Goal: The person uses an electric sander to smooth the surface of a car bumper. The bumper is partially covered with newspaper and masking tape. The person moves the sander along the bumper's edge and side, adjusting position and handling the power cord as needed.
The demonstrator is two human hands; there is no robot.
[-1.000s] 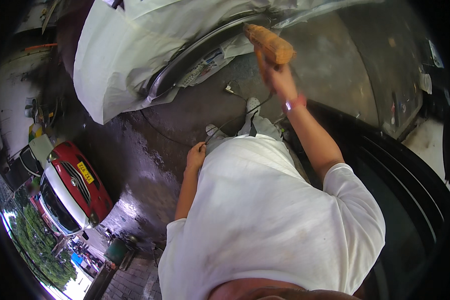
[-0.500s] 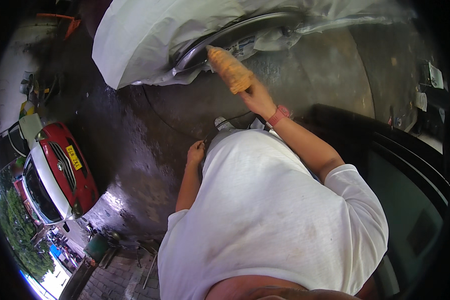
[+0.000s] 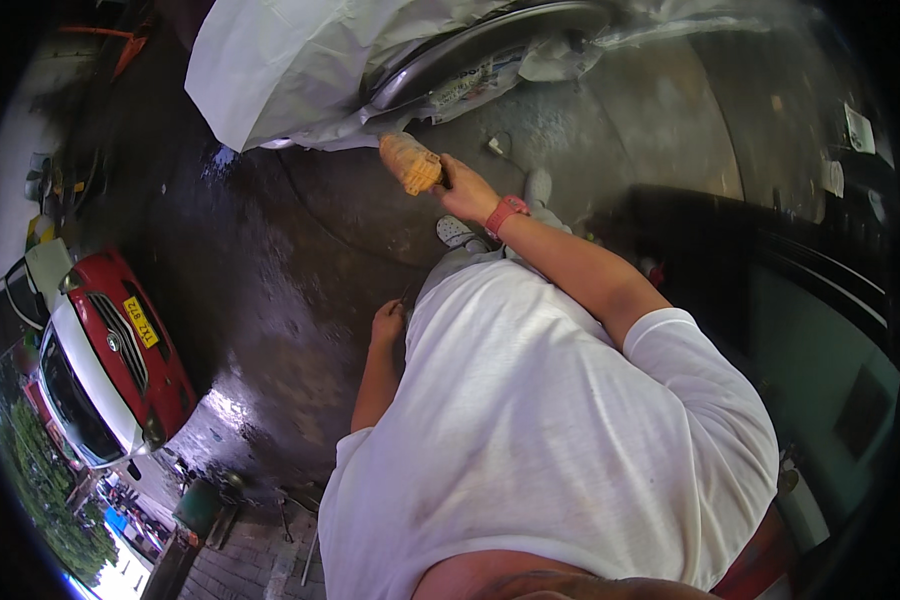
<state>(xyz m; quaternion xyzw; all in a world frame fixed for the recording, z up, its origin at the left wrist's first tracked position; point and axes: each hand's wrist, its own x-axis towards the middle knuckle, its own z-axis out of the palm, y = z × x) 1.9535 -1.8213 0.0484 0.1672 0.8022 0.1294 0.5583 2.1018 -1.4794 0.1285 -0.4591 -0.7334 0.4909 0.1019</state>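
Observation:
My right hand [image 3: 467,190], a red watch on its wrist, is closed around the dark handle of a gun-shaped tool [image 3: 410,163]. The tool's thick tan-orange body looks wrapped; its exact kind I cannot tell. Its far end points toward a glossy grey curved car panel [image 3: 490,45], framed by white masking sheets [image 3: 270,70] and printed paper [image 3: 465,85]. The tool sits apart from the panel, just below its lower edge. Down by my left side, my left hand [image 3: 388,322] is closed, fingers curled; what it may hold is too small to make out.
A dark cord or hose [image 3: 320,215] crosses the damp floor [image 3: 260,260] near my feet. A small white object [image 3: 497,145] lies by my shoes. Right of me stands a dark vehicle [image 3: 810,270]. A red-and-white car [image 3: 120,350] is parked at the left, with a green drum [image 3: 198,507] below it.
My right hand and the tool have drawn down and left, away from the panel. My left hand has dropped slightly, and more of my shoes shows.

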